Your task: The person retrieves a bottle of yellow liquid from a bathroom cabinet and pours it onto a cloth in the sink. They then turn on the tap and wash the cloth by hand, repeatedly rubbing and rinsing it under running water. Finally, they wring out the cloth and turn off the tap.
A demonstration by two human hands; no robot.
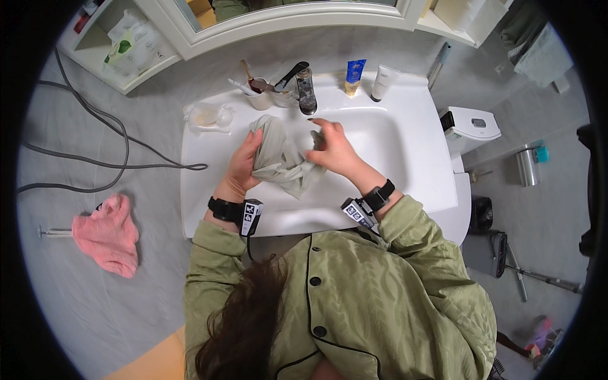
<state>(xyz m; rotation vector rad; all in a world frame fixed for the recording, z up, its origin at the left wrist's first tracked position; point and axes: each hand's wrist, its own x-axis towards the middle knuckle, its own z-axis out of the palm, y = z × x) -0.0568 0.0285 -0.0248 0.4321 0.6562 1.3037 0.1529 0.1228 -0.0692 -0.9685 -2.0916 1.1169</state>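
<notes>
A pale grey-green cloth (278, 155) hangs bunched over the left part of the white sink basin (386, 139). My left hand (244, 158) grips its left side, with the thumb and fingers wrapped round the folds. At the cloth's right edge, my right hand (335, 149) curls with its thumb against the fabric, and a darker fold shows between thumb and index finger. The palm hides its other fingertips. Just beyond both hands stands the dark metal faucet (306, 95); no running water can be made out.
Behind the basin are a cup (259, 100) with toothbrushes, a blue-and-gold tube (354, 77) and a white tube (384, 83). A soap dish (208, 118) sits at the counter's left. A pink towel (111, 234) hangs at left; a toilet (472, 123) stands at right.
</notes>
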